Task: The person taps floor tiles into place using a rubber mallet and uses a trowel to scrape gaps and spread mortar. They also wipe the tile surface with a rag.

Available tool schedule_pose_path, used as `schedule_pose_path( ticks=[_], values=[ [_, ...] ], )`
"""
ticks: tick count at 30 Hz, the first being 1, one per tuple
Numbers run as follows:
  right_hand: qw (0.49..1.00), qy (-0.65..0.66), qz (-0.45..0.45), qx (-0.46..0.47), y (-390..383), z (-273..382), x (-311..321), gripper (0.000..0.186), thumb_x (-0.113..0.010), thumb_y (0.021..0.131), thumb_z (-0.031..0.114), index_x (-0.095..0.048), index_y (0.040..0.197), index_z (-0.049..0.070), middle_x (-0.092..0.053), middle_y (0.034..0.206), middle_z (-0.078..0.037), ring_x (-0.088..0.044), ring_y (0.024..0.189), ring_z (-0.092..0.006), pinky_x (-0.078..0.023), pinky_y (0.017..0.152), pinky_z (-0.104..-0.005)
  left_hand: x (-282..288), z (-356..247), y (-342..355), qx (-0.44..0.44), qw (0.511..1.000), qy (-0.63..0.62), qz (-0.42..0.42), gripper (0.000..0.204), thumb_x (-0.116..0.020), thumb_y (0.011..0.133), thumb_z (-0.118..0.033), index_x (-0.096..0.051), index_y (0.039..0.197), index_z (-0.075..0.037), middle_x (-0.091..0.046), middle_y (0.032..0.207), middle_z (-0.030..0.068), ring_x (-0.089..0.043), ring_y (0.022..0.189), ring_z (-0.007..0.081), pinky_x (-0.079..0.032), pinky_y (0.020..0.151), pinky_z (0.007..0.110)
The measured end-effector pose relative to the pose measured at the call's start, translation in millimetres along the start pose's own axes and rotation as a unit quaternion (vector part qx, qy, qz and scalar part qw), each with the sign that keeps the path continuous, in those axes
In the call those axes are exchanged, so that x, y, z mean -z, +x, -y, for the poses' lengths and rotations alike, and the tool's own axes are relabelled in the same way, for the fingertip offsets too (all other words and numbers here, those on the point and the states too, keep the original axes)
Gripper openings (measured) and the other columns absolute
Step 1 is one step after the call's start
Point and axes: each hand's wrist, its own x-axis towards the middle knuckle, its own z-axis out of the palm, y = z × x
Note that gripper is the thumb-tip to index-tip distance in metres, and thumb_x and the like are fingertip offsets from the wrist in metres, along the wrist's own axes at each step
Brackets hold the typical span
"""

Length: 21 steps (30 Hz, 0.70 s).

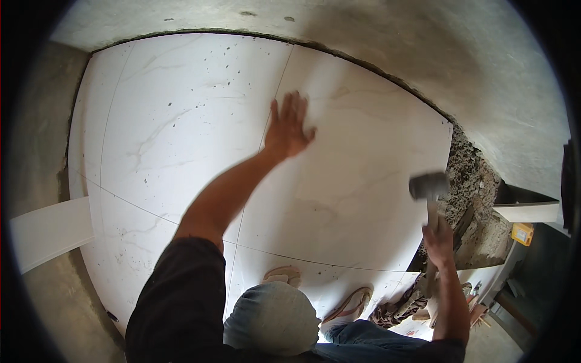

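Observation:
My left hand is open with fingers spread, at the seam between two large white marbled tiles. I cannot tell whether the palm presses on the surface. My right hand grips the handle of a mallet with a dark head. The mallet's head is near the right edge of the right-hand tile, and whether it touches is not clear. The left-hand tile has dark crumbs scattered over it. Rough grey mortar shows beyond the right-hand tile's edge.
A concrete wall bounds the tiles at the far side. A pale panel juts in at the left. At the right are a white ledge and a small yellow object. Sandalled feet and a crumpled dark cloth are near the bottom.

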Motion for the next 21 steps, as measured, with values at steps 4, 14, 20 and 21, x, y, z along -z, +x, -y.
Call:
schedule_pose_path(
  ticks=[4, 14, 20, 21],
  values=[
    [0.935, 0.354, -0.007, 0.034, 30.4, 96.7, -64.2, 0.018, -0.058, 0.095, 0.023, -0.054, 0.096, 0.006, -0.059, 0.066, -0.001, -0.052, 0.05, -0.0094, -0.044, 0.048, -0.0244, 6.8, -20.3, -22.8, 0.043, 0.998, -0.039, -0.03, 0.08, -0.043, 0.09, -0.057, -0.019, 0.151, -0.012, -0.012, 0.155, 0.025, -0.005, 0.143, 0.0459, -0.004, 0.113, 0.061],
    [0.972, 0.14, -0.128, 0.141, 40.9, 108.7, -173.5, 0.033, -0.049, 0.099, 0.032, -0.049, 0.097, -0.001, -0.058, 0.064, -0.015, -0.06, 0.057, -0.0318, -0.045, 0.054, -0.0386, 12.9, -33.2, 34.2, 0.224, 0.972, -0.05, -0.042, 0.079, -0.038, 0.09, -0.061, -0.02, 0.152, -0.015, -0.011, 0.155, 0.0245, -0.003, 0.143, 0.0444, -0.001, 0.112, 0.061],
    [0.983, 0.077, -0.105, 0.129, 58.2, 125.2, -152.5, 0.032, -0.051, 0.098, 0.031, -0.046, 0.095, 0.0, -0.059, 0.064, -0.02, -0.062, 0.06, -0.0388, -0.046, 0.054, -0.0454, 6.5, -30.8, 37.7, 0.233, 0.969, -0.064, -0.039, 0.078, -0.037, 0.091, -0.058, -0.018, 0.152, -0.014, -0.007, 0.156, 0.0226, -0.001, 0.145, 0.0389, 0.001, 0.114, 0.056],
    [0.982, 0.077, -0.112, 0.13, 64.4, 120.1, -150.9, 0.032, -0.051, 0.098, 0.031, -0.046, 0.095, 0.0, -0.059, 0.064, -0.02, -0.062, 0.06, -0.0388, -0.046, 0.054, -0.0454, 8.6, -30.5, 41.8, 0.228, 0.97, -0.066, -0.044, 0.078, -0.037, 0.091, -0.058, -0.018, 0.152, -0.014, -0.007, 0.156, 0.0226, -0.001, 0.145, 0.0389, 0.001, 0.114, 0.056]
  ],
)
